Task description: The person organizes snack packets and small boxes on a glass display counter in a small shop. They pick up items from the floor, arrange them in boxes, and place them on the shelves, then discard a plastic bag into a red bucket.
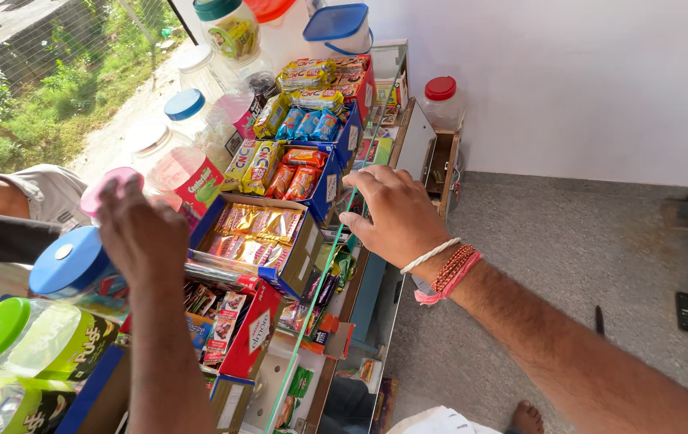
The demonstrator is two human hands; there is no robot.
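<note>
The left hand point(145, 233) is raised with its fingers curled onto the pink lid point(107, 186) of a clear plastic jar point(187, 178) just beyond it, and whether it grips the lid or only rests on it cannot be told; the lid sits on the jar, so nothing looks taken out yet. The right hand point(392, 213) lies spread and empty, palm down, on the glass edge of the counter point(324, 273), just right of the blue box of gold-wrapped sweets point(251, 233), with the blue-lidded jar point(71, 261) below the left hand
</note>
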